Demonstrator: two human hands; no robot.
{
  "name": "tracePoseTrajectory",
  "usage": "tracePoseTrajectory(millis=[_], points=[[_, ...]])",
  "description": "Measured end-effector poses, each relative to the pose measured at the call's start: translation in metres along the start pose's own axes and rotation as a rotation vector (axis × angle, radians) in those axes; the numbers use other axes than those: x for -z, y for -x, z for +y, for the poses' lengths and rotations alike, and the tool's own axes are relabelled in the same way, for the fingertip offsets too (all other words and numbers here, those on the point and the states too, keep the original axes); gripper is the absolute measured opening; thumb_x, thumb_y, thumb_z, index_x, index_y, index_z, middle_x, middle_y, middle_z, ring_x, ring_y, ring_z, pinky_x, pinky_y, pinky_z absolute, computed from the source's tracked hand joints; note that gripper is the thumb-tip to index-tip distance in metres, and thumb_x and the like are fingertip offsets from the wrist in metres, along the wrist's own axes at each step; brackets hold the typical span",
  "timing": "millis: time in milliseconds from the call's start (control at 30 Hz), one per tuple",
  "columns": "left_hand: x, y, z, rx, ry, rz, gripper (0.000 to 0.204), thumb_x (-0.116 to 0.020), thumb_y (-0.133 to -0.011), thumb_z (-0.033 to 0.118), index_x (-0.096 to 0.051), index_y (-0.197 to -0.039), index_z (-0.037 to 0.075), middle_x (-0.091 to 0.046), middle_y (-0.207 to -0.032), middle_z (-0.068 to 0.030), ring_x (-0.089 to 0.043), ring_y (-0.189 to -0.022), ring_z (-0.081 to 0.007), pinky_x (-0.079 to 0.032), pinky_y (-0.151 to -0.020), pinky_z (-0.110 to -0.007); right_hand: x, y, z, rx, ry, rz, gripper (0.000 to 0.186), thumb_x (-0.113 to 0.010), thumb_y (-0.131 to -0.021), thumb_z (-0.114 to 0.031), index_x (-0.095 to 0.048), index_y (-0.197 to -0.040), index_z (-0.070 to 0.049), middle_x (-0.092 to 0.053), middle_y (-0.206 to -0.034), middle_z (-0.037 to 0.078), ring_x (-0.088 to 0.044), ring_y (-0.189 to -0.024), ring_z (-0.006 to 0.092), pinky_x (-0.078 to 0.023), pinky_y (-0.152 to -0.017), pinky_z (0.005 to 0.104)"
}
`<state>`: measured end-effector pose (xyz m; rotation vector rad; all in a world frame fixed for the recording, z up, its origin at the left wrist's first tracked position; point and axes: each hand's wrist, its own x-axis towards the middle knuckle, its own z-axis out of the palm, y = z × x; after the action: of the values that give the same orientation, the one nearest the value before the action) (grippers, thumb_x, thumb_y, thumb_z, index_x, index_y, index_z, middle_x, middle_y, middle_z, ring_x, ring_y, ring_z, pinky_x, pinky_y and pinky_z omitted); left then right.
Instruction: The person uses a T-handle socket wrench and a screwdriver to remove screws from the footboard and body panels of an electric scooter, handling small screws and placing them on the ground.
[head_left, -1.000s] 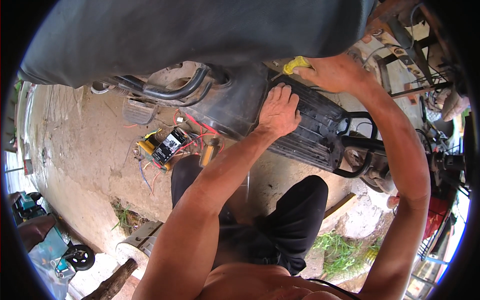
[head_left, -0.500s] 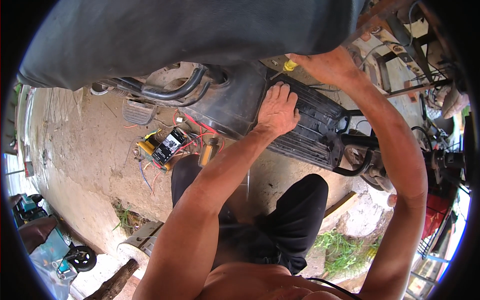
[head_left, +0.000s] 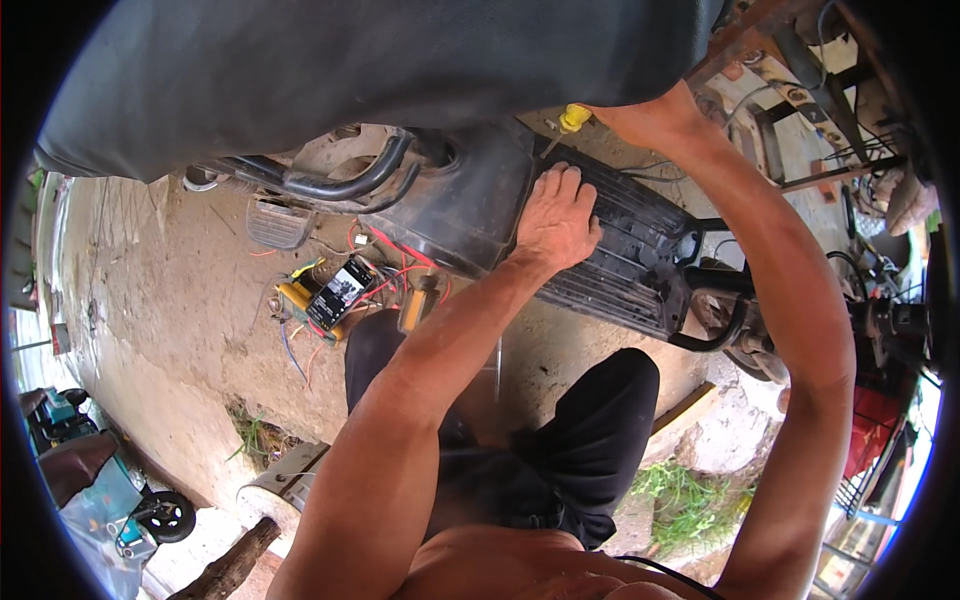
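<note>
Right hand (head_left: 640, 118) has slid under the seat, grip hidden; left hand (head_left: 556, 218) flat on footboard (head_left: 625, 265).

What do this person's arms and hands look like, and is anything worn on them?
Both arms are bare from shoulder to fingertips: no sleeves, gloves, watch or bands show. The left hand has all its fingers in view. The right hand is mostly hidden under the dark seat, so rings there cannot be ruled out. Black shorts are worn below.
</note>
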<state>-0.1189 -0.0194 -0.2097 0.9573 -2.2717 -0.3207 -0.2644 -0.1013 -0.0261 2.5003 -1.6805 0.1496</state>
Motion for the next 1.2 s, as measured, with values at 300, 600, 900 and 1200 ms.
tracePoseTrajectory(millis=[300,600,900,1200], points=[[0.002,-0.001,-0.001,-0.004,-0.012,0.011,0.045,-0.077,-0.081,0.027,-0.064,-0.115,0.000,-0.053,-0.130,-0.0230,-0.046,-0.138,-0.0430,-0.039,-0.117,-0.053,-0.009,0.012,-0.014,0.207,0.112,0.267,0.040,-0.058,-0.105,-0.041,-0.065,-0.113,-0.002,-0.074,-0.089,0.027,-0.076,-0.089,0.0447,-0.061,-0.078,0.0582],[0.001,-0.001,0.000,-0.006,-0.015,0.003,0.044,-0.076,-0.082,0.027,-0.064,-0.115,0.000,-0.052,-0.130,-0.0228,-0.046,-0.138,-0.0429,-0.038,-0.118,-0.052,0.022,0.014,-0.013,0.237,0.054,-0.003,0.035,-0.065,-0.102,-0.035,-0.061,-0.111,-0.001,-0.073,-0.098,0.027,-0.077,-0.091,0.0404,-0.062,-0.076,0.0511],[0.001,-0.001,0.002,-0.007,-0.006,0.007,0.044,-0.077,-0.081,0.026,-0.064,-0.114,-0.001,-0.053,-0.130,-0.0232,-0.046,-0.138,-0.0433,-0.039,-0.118,-0.052,0.011,0.007,-0.013,0.170,0.166,-0.096,0.048,-0.063,-0.103,-0.041,-0.072,-0.105,0.006,-0.073,-0.106,0.026,-0.075,-0.097,0.0456,-0.060,-0.083,0.0554],[0.004,0.000,-0.001,-0.008,0.013,0.026,0.043,-0.078,-0.080,0.025,-0.065,-0.112,-0.001,-0.053,-0.129,-0.0234,-0.047,-0.136,-0.0434,-0.040,-0.117,-0.053,0.021,0.014,-0.018,0.138,-0.061,-0.085,0.052,-0.059,-0.105,-0.041,-0.061,-0.120,0.008,-0.074,-0.108,0.031,-0.074,-0.103,0.0470,-0.061,-0.088,0.0540]])
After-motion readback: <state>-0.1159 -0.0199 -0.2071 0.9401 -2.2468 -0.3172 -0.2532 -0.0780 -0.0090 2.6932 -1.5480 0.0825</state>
